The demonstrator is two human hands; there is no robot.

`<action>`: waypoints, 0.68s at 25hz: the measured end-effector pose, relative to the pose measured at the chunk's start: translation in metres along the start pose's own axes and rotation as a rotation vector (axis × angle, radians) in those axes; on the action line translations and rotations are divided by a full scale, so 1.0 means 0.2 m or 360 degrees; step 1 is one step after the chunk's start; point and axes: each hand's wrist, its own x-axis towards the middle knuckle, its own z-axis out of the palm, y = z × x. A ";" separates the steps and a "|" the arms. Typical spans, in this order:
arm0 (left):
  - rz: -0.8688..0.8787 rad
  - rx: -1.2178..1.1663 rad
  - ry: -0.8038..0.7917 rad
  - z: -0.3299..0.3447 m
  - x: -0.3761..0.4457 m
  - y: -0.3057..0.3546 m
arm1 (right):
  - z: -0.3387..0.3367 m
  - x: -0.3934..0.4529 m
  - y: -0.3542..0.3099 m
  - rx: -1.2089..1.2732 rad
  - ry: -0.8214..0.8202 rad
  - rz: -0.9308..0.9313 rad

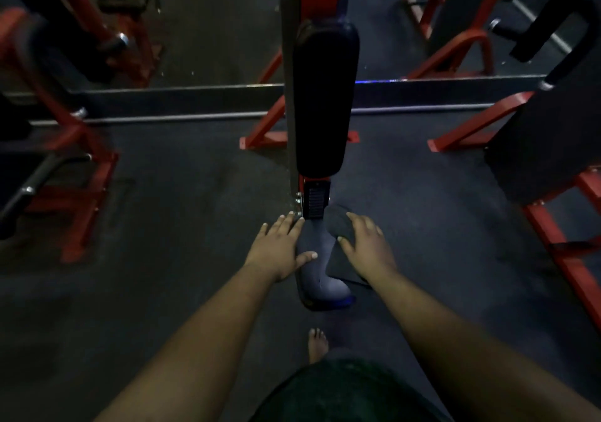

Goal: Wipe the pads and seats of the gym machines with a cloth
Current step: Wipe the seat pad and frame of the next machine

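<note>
A small dark seat (317,275) of a red-framed gym machine sits low in the middle of the view. Above it stands a long black back pad (323,102), upright on the machine's post. My right hand (366,246) lies flat on a dark grey cloth (340,249) and presses it onto the seat's right side. My left hand (281,247) rests with straight fingers on the seat's left edge, thumb across the seat top.
Red machine frames stand at the left (81,174) and right (559,226). A mirror wall (211,31) with a metal base strip runs behind the machine. Dark rubber floor (162,242) surrounds the seat. My bare foot (318,345) is just below it.
</note>
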 end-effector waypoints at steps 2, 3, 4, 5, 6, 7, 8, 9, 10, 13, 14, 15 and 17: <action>0.0051 0.0060 0.0083 -0.14 0.10 -0.03 | -0.07 0.14 -0.06 0.0047 0.0114 0.0003; 0.0069 0.0090 0.0128 -0.21 0.14 -0.04 | -0.11 0.20 -0.09 0.0079 0.0171 0.0009; 0.0090 0.0112 0.0171 -0.29 0.20 -0.06 | -0.14 0.27 -0.13 0.0117 0.0246 0.0017; 0.0110 0.0120 0.0209 -0.37 0.24 -0.08 | -0.16 0.33 -0.16 0.0160 0.0320 0.0029; 0.0129 0.0132 0.0253 -0.44 0.30 -0.11 | -0.18 0.39 -0.20 0.0194 0.0391 0.0029; 0.0150 0.0149 0.0293 -0.51 0.35 -0.14 | -0.20 0.44 -0.23 0.0223 0.0453 0.0023; 0.0169 0.0165 0.0328 -0.58 0.39 -0.17 | -0.21 0.48 -0.26 0.0250 0.0511 0.0016; 0.0199 0.0186 0.0357 -0.65 0.45 -0.20 | -0.23 0.53 -0.30 0.0272 0.0581 0.0013; 0.0234 0.0210 0.0381 -0.72 0.50 -0.23 | -0.25 0.58 -0.33 0.0295 0.0645 0.0020; 0.0382 0.0298 0.0432 -0.92 0.68 -0.33 | -0.28 0.73 -0.43 0.0350 0.0804 0.0083; 0.0444 0.0332 0.0445 -0.99 0.75 -0.37 | -0.29 0.79 -0.47 0.0355 0.0872 0.0117; 0.0505 0.0353 0.0451 -1.06 0.81 -0.41 | -0.30 0.85 -0.51 0.0371 0.0931 0.0155; 0.0632 0.0394 0.0472 -1.18 0.94 -0.49 | -0.30 0.94 -0.61 0.0389 0.1064 0.0220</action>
